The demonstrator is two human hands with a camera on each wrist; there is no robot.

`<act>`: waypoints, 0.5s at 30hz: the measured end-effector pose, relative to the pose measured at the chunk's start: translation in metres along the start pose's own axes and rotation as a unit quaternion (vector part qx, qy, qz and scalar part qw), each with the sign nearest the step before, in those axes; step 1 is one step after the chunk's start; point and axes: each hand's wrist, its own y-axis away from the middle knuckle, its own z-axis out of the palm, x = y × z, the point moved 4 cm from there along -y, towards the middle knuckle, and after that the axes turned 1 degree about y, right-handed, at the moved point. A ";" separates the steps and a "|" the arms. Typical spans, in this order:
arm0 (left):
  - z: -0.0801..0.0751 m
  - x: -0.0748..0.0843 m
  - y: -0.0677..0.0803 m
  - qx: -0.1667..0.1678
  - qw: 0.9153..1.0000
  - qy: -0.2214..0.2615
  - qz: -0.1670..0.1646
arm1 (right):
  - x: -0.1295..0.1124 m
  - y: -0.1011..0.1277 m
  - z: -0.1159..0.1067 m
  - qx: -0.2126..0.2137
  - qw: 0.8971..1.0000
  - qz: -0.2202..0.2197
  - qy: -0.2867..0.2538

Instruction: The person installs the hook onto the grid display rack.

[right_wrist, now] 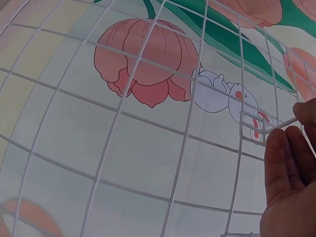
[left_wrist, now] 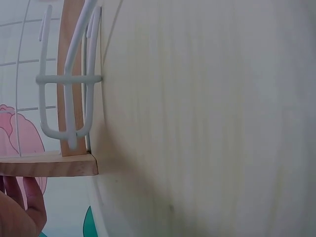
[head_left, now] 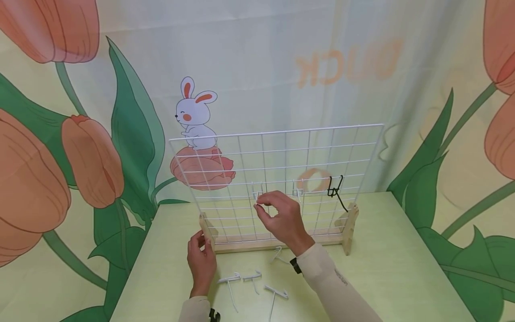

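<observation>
A white wire grid panel (head_left: 281,169) stands upright in a wooden base (head_left: 249,246). With thumb and fingertips, my right hand (head_left: 283,219) pinches the arm of a white wire hook (head_left: 257,193) at the panel's left-centre. In the right wrist view, this hook (right_wrist: 253,134) lies against the grid wires; whether it is fully seated cannot be made out. My left hand (head_left: 202,264) holds the base's left foot (head_left: 206,228), its fingers (left_wrist: 34,197) against the wood in the left wrist view; the thumb is hidden there.
Another white hook (head_left: 297,190) and a black hook (head_left: 334,191) hang farther right on the panel. Several loose white hooks, one of them near the front (head_left: 276,292), lie on the table (head_left: 161,277). A curtain printed with tulips and a rabbit (head_left: 195,116) hangs behind.
</observation>
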 end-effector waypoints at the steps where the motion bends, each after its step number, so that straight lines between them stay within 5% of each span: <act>1: 0.000 0.000 0.000 -0.002 1.000 0.002 -0.001 | 0.000 0.001 -0.001 0.000 1.000 0.001 -0.001; 15: 0.001 -0.004 0.000 0.002 1.000 -0.009 -0.006 | 0.005 0.024 -0.010 -0.015 1.000 0.025 -0.012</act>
